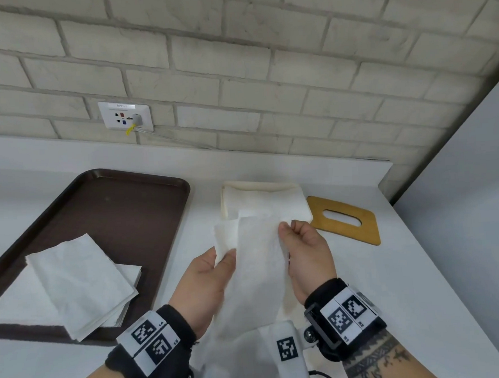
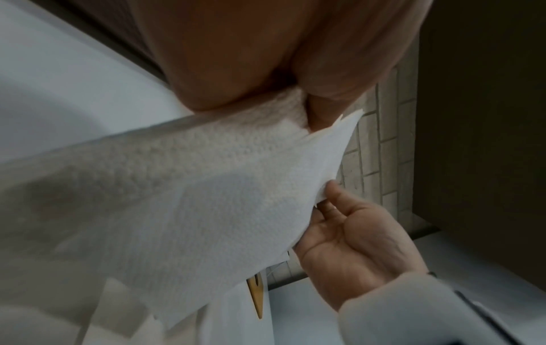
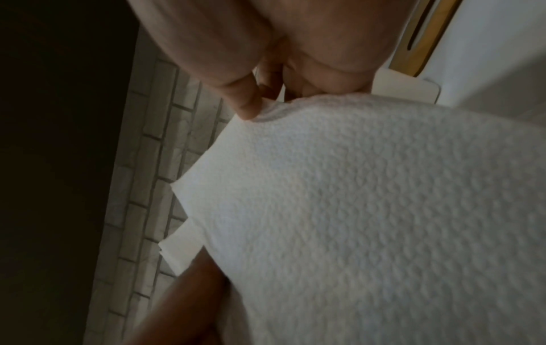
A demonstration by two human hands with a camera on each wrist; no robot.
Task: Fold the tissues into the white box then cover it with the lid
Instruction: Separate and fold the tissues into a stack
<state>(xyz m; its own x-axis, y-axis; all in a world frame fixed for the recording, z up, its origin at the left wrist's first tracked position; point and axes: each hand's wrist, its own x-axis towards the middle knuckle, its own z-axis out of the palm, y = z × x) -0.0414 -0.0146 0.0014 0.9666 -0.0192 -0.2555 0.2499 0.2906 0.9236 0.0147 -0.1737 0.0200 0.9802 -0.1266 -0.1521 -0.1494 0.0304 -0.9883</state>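
A long white tissue (image 1: 256, 264) hangs in the air between both hands, above the counter's near edge. My left hand (image 1: 209, 276) pinches its left edge near the top; my right hand (image 1: 301, 250) pinches its right top corner. The left wrist view shows the tissue (image 2: 207, 198) stretched from my left thumb to my right hand (image 2: 354, 247). The right wrist view shows my right hand (image 3: 251, 102) pinching the tissue (image 3: 369, 221). Behind the held tissue, the white box (image 1: 228, 196) has folded tissues inside. The wooden lid (image 1: 343, 221) with an oval slot lies flat right of the box.
A dark brown tray (image 1: 127, 214) at the left carries a stack of white tissues (image 1: 73, 284). A brick wall (image 1: 234, 58) with a power socket (image 1: 125, 117) runs along the back. The white counter (image 1: 394, 282) ends at its right edge beside a grey wall.
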